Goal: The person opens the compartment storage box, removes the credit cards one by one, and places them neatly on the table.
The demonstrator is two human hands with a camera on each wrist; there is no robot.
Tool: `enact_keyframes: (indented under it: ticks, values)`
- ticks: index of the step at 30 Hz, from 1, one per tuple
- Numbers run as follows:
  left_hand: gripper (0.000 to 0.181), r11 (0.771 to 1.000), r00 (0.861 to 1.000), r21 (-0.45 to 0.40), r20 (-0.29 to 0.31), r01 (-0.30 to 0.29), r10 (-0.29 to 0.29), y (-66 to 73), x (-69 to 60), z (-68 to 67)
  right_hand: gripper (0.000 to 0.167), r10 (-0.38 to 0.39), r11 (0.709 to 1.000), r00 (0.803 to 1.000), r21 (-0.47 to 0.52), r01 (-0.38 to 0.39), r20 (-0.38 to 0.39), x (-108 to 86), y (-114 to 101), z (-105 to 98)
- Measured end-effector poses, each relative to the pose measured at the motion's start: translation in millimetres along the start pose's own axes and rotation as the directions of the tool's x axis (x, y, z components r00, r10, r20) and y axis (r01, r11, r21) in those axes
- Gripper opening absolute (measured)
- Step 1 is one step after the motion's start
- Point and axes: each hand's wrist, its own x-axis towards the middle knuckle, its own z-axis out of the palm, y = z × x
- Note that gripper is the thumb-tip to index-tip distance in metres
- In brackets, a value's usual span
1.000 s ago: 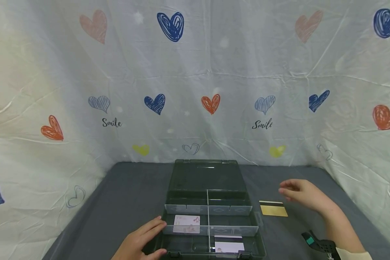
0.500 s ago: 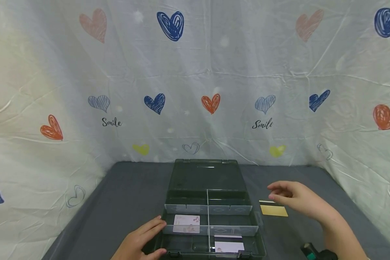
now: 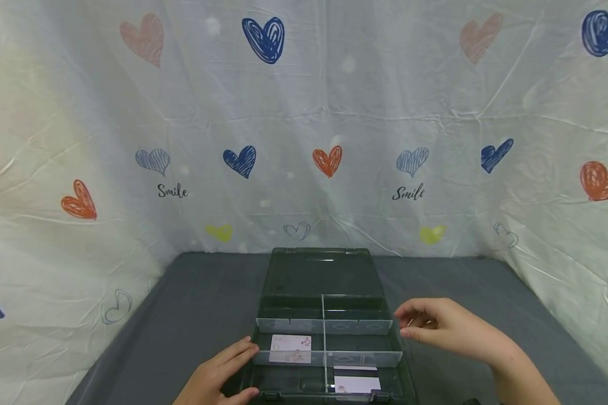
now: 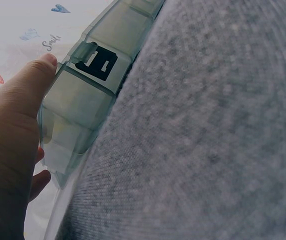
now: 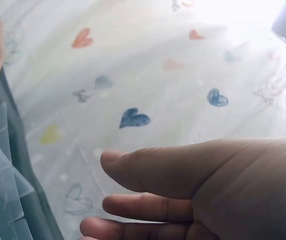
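Observation:
A dark translucent divided box (image 3: 304,380) lies on the grey tabletop with its lid (image 3: 324,273) raised at the back. In its left middle compartment is a white card (image 3: 291,342) with pink print; a white card with a dark stripe (image 3: 357,385) lies in the front right one. My left hand (image 3: 218,374) rests on the box's front left corner, fingers fairly straight, thumb at the front edge. My right hand (image 3: 441,326) hovers just right of the box, fingers loosely bent; the right wrist view shows thumb and fingers apart, with nothing seen between them. The gold card is hidden.
Clear upright dividers (image 3: 357,327) split the box into several compartments. A white curtain (image 3: 365,112) with hearts hangs behind and beside the grey tabletop (image 3: 197,304). Grey fabric (image 4: 198,125) fills much of the left wrist view.
My right hand has moved left and toward me, to where the gold card with a dark stripe lay in view before. The left hand and box have stayed put.

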Motion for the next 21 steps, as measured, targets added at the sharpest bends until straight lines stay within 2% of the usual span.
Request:
enact_keyframes:
  ticks: [3,8,14,17,21]
  values:
    - [0.067,1.000,1.000,-0.001,-0.009,-0.005,0.005,-0.6,-0.4,0.7,0.027,-0.019,0.999,0.999,0.032,0.018,0.047,1.6,-3.0,5.4]
    - [0.067,1.000,1.000,0.000,-0.012,0.000,0.000,-1.0,-1.3,1.2,0.022,-0.067,0.997,0.992,0.030,0.064,0.111,4.4,-3.0,16.6]
    - [0.067,1.000,1.000,-0.004,-0.006,0.004,-0.004,-0.5,-1.7,0.9,0.019,-0.056,0.998,0.977,0.045,0.048,0.207,11.8,-1.8,33.3]
    - [0.067,1.000,1.000,-0.003,-0.007,0.005,-0.005,-0.1,-1.8,0.8,0.016,-0.068,0.998,0.966,0.024,0.064,0.249,15.6,-2.1,41.5]
    - [0.067,1.000,1.000,-0.006,-0.012,0.002,-0.002,-0.4,-1.3,0.7,0.013,-0.009,0.998,0.956,-0.050,0.024,0.292,20.1,-2.1,51.2]
